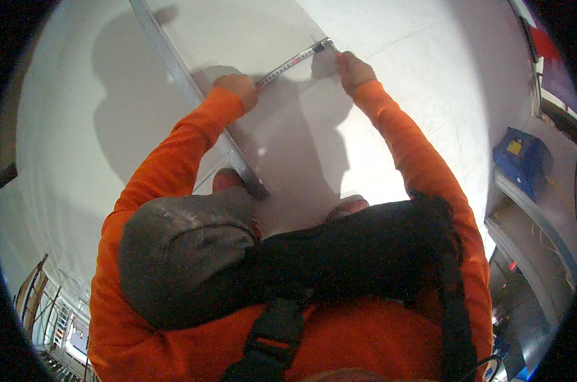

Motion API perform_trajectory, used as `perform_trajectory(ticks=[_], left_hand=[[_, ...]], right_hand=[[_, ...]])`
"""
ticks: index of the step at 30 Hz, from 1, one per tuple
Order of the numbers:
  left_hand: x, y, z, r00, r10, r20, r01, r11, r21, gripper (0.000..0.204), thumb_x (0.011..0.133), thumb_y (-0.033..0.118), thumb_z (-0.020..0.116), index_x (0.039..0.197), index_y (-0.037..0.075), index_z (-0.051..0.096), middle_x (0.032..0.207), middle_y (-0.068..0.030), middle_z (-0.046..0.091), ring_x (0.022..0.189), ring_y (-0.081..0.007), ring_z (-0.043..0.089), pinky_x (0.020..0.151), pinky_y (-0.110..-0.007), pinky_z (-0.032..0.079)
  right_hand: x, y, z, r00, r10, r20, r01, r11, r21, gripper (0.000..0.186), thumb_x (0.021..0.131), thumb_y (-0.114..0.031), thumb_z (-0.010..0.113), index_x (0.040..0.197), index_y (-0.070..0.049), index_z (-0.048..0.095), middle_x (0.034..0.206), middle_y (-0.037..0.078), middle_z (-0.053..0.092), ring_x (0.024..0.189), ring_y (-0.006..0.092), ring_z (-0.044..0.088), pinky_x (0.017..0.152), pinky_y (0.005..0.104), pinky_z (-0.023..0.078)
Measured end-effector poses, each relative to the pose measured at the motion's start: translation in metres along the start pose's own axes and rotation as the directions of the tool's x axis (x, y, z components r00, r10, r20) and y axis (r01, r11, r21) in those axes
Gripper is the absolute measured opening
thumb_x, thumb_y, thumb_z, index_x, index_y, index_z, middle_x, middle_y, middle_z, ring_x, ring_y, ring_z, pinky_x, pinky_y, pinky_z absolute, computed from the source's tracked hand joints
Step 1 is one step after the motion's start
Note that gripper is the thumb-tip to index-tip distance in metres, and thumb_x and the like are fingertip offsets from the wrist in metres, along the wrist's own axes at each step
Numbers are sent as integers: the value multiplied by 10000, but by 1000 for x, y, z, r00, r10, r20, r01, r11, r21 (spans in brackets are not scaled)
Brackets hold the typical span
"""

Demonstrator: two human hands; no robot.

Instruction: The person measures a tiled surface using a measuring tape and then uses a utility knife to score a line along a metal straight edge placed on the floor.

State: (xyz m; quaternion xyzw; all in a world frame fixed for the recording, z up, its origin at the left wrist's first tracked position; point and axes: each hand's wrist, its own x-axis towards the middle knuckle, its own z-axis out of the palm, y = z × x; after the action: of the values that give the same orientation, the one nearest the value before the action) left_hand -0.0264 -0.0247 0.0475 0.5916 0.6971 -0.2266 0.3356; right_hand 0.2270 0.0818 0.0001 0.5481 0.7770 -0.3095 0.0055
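My left hand (240, 89) is closed around a tape measure, whose case I cannot make out inside the fingers. Its white, curved blade (282, 67) runs up and right across the pale board (390, 121). At the blade's far end is a metal hook (327, 42). Close to that hook, my right hand (357, 71) grips a slim red pencil-like thing (341, 58), its tip pointing up toward the hook. A long metal profile (173, 63) lies slanted across the board, passing under my left forearm.
My shoes (349, 206) and bent knees are just below the board's working area. At the right sits a blue case (518, 156) with a yellow label, near a curved-looking metal edge (543, 219). A rack-like frame (46, 312) stands at the lower left. Shadows of my arms fall on the board.
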Motion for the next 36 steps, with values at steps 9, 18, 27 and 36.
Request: perform_trajectory(ticks=[9,18,27,36], left_hand=[[11,-7,0,998,38,59,-39,999,18,387,889,364,485,1008,56,688,1038,-177,666,978,-347,634,840,-429,489],[30,11,-16,993,62,-102,-71,994,-82,375,907,339,462,1024,57,680,1035,-178,667,991,-349,631,838,-439,489],[52,47,-36,998,27,-61,-31,997,-65,371,892,355,508,1061,73,679,1044,-167,671,994,-342,635,836,-420,498],[50,58,-45,998,-13,-54,9,998,-68,339,878,284,495,1075,78,679,1088,-149,664,1025,-325,629,856,-406,499]], right_hand=[[-17,31,29,967,230,-113,-191,940,282,281,864,-319,587,1017,-83,585,894,167,666,838,362,642,743,410,509],[-25,29,23,886,455,96,-429,719,547,291,840,-323,617,1006,-85,632,719,59,620,588,169,588,574,327,485],[-26,40,34,918,393,49,-357,766,535,325,855,-379,585,994,-85,598,727,98,607,671,228,596,654,340,479],[-23,47,43,942,337,3,-314,873,372,371,875,-419,528,1054,-97,572,834,175,646,817,359,636,736,415,485]])
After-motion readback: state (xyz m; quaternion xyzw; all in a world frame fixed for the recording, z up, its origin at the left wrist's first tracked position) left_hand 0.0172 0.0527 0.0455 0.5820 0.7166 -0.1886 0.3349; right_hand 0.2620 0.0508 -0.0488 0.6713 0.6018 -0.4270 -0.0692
